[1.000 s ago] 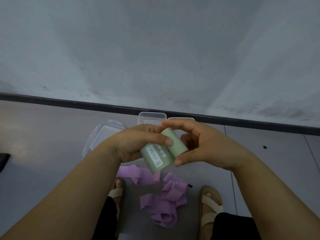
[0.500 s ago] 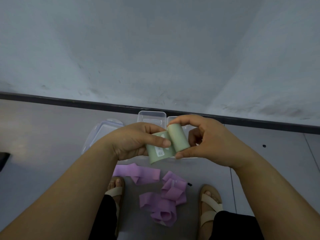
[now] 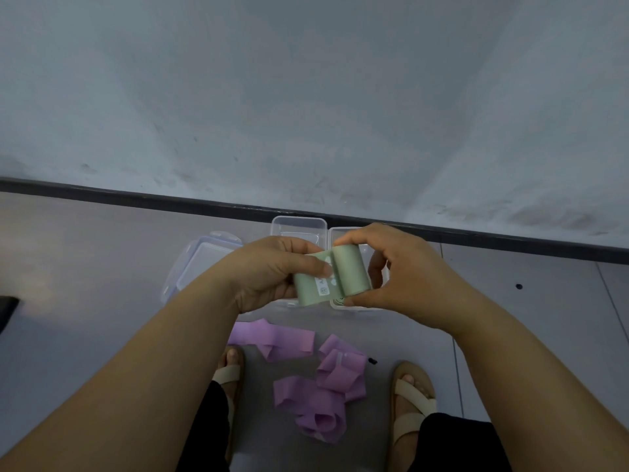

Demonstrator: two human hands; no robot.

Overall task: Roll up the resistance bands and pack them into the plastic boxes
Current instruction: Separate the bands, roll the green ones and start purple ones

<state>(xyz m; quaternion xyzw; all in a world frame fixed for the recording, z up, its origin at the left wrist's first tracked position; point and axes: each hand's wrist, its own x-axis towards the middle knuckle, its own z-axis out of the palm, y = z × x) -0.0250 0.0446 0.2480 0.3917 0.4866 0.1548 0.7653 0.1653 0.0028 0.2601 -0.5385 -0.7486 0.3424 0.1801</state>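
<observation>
Lying nearest, at the bottom centre of the frame between two feet in beige strap sandals [image 3: 412, 393], loose lilac resistance bands [image 3: 320, 400] sprawl crumpled and unrolled on the grey floor [image 3: 102, 267], so much of the job looks yet to be done. Above them, at mid-frame, both hands work on a sage-green flat rubber resistance band [image 3: 332, 279] held in the air. The left hand [image 3: 269, 270] grips the flat, label-bearing tail, thumb pressed across the top and fingers curled beneath. The right hand [image 3: 401, 274] clamps the rolled part, forefinger on its far end and thumb on its near end. The step in hand looks like rolling: a thick coil sits on the right and a short flat stretch lies on the left. The next move probably calls for turning the coil over that last stretch while keeping it tight, since the rubber may spring open if the pinch loosens, then lowering it into a box. Just beyond the hands stand two clear plastic boxes [image 3: 299, 224] side by side, partly hidden; their contents cannot be told. A clear snap-lock lid [image 3: 204, 264] lies to their left, and a black skirting strip [image 3: 136, 195] and pale wall fill the upper frame.
</observation>
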